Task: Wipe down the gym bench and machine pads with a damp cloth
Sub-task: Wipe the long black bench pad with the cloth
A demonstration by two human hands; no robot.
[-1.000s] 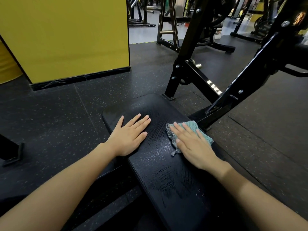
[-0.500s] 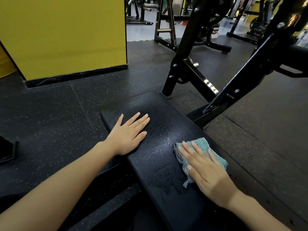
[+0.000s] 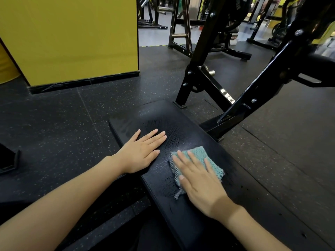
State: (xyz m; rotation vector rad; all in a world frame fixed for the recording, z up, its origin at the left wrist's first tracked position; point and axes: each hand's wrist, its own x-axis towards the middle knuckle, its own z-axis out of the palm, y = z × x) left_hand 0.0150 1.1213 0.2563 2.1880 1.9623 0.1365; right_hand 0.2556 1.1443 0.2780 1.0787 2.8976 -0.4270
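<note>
The bench is a long black pad that runs from the bottom of the view away to a rounded far end. Its surface shows damp streaks, thickest around the middle and just ahead of the hands. Under it lies a dark rubber floor flecked with pale specks. A yellow wall panel with a black skirting stands at the far left, and a black steel machine frame rises just past the bench's far right corner, with more racks behind it.

The left hand lies flat on the left side of the pad, its fingers straight and slightly spread, holding nothing. The right hand presses the teal cloth against the pad, with its fingers straight and fanned apart over the fabric – not curled round it. The cloth sits at the middle of the bench, just right of the left hand.

Half a second ago the cloth and right hand were closer to the bench's right edge; they have slid left toward the centre, narrowing the gap to the left hand. The left hand has stayed where it was.

Count – two hands, one cloth, one bench pad, one yellow panel, and two slanted black beams of the nearest frame.
</note>
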